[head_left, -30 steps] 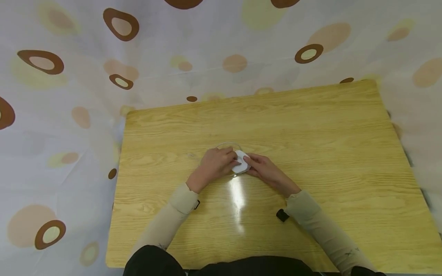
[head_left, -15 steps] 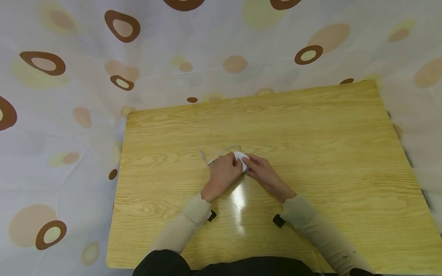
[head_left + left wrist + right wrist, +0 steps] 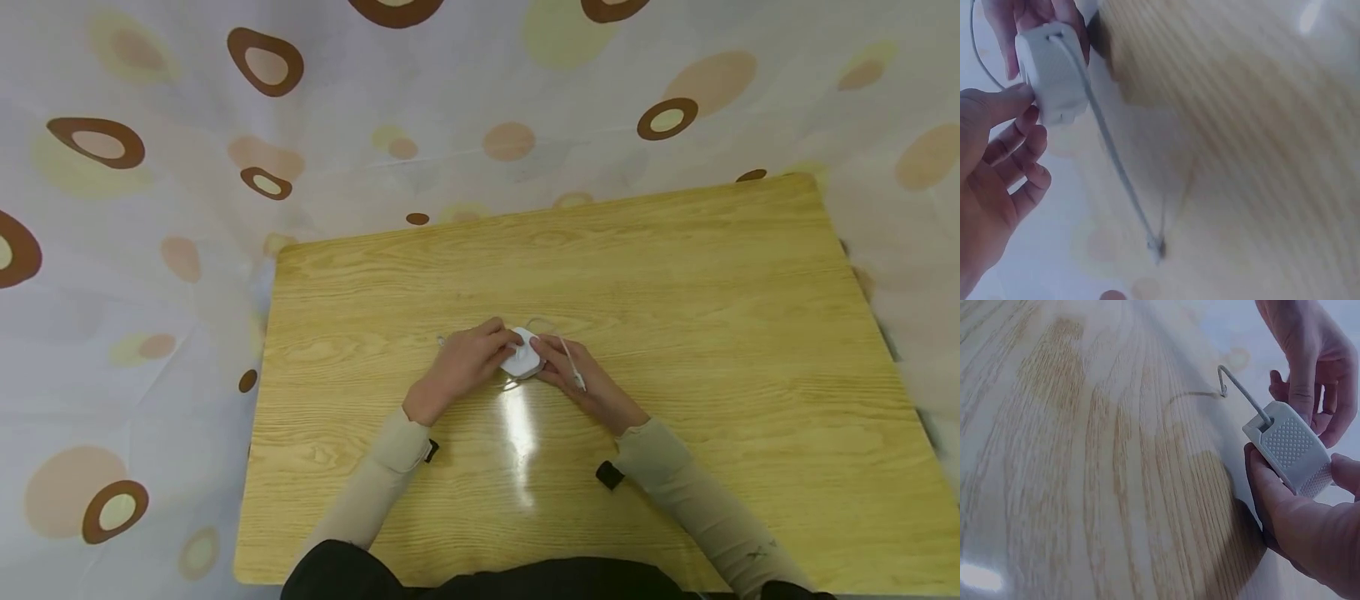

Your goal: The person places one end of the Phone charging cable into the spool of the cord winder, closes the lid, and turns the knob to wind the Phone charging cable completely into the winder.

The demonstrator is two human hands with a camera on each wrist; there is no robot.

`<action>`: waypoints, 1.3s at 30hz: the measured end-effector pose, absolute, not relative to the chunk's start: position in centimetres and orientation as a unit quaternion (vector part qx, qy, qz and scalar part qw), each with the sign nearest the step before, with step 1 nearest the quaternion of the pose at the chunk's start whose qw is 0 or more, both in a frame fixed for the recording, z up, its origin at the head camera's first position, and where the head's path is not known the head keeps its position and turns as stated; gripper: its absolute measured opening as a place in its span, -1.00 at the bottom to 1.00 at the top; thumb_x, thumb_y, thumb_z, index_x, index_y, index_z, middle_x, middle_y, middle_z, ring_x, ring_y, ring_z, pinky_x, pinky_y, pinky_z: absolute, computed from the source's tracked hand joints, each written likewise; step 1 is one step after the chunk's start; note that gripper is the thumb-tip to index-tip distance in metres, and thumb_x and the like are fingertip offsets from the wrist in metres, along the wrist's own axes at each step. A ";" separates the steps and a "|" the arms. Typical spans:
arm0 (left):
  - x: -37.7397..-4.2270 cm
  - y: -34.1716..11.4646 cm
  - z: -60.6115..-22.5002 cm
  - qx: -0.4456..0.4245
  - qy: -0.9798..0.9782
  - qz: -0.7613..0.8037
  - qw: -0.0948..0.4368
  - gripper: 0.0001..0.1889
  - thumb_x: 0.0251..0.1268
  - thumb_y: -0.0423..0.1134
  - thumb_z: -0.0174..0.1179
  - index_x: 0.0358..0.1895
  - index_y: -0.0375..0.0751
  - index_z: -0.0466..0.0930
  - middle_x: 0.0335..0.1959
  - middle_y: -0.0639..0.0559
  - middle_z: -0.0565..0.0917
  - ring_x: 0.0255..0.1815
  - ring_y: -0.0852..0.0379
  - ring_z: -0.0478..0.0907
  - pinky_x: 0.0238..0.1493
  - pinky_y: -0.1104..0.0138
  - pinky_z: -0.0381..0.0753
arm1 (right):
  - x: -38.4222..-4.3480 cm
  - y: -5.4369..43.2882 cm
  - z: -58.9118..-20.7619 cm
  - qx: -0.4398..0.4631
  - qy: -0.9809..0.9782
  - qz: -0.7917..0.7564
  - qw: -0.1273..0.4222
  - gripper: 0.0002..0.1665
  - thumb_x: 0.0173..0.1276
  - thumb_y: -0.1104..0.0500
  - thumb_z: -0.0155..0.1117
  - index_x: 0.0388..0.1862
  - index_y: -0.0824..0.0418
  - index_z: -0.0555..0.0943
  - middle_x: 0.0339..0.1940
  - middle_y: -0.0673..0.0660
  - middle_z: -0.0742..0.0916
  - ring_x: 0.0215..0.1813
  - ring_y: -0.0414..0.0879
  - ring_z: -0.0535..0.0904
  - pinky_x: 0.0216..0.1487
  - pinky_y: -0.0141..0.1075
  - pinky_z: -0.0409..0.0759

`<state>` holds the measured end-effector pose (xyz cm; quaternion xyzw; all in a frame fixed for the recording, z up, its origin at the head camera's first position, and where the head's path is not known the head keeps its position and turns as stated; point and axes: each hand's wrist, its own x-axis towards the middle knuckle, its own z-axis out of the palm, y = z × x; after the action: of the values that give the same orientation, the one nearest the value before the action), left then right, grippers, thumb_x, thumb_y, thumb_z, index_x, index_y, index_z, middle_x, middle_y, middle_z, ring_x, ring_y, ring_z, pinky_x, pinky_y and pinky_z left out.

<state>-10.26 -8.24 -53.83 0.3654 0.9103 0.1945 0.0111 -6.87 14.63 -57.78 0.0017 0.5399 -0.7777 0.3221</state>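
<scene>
A white, rounded cable winder with a dimpled side is held up between both hands above the table. My right hand grips its right edge, thumb on top and fingers beneath. With the thumb and fingertips, my left hand pinches at the winder's face on the left. A pale cable runs out of a slot in its side to a connector, blurred in the left wrist view. Another white cable end hangs over the back of my right hand. The inside of the winder is hidden.
The light wood-grain table spreads around the hands, with a bright reflection near its front. Patterned cloth with brown and peach spots hangs behind and to the sides. A dark strap piece sits by the right cuff.
My left hand turned inward over the winder, then moved back out left. One cable end has swung round onto my right hand, which stays nearly in place.
</scene>
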 end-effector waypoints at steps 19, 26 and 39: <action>-11.2 -8.2 -53.3 0.401 0.912 0.081 0.014 -0.74 0.40 0.10 0.33 -0.08 0.08 0.84 -0.17 0.20 0.77 -0.30 0.28 0.69 -0.28 0.33 0.56 | -7.1 14.2 -58.6 0.027 0.569 -0.752 0.332 -0.27 0.77 -0.05 -0.05 0.64 0.43 0.23 0.56 0.46 0.44 0.17 -0.33 0.71 0.22 -0.43 0.69; -10.4 -7.5 -53.9 0.389 0.919 0.068 0.000 -0.73 0.54 0.05 0.26 -0.24 -0.04 0.73 -0.36 0.16 0.74 -0.55 0.28 0.50 -0.43 0.31 0.51 | -7.1 14.0 -58.4 0.062 0.573 -0.747 0.331 -0.28 0.75 -0.08 0.00 0.63 0.36 0.28 0.46 0.33 0.56 0.12 -0.32 0.73 0.16 -0.44 0.71; -8.4 -4.3 -54.3 0.186 0.973 0.132 0.032 -0.68 0.49 -0.13 0.13 -0.53 -0.05 0.47 -0.74 0.12 0.49 -0.75 0.25 0.23 -0.70 0.36 0.17 | -6.9 13.3 -58.2 0.058 0.553 -0.769 0.316 -0.26 0.77 -0.06 -0.07 0.69 0.34 0.17 0.64 0.42 0.37 0.18 -0.40 0.68 0.25 -0.44 0.66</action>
<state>-8.37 -4.34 -54.26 0.1862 0.9730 0.1325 0.0318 -6.90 13.32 -58.20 0.0575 0.5528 -0.7690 0.3158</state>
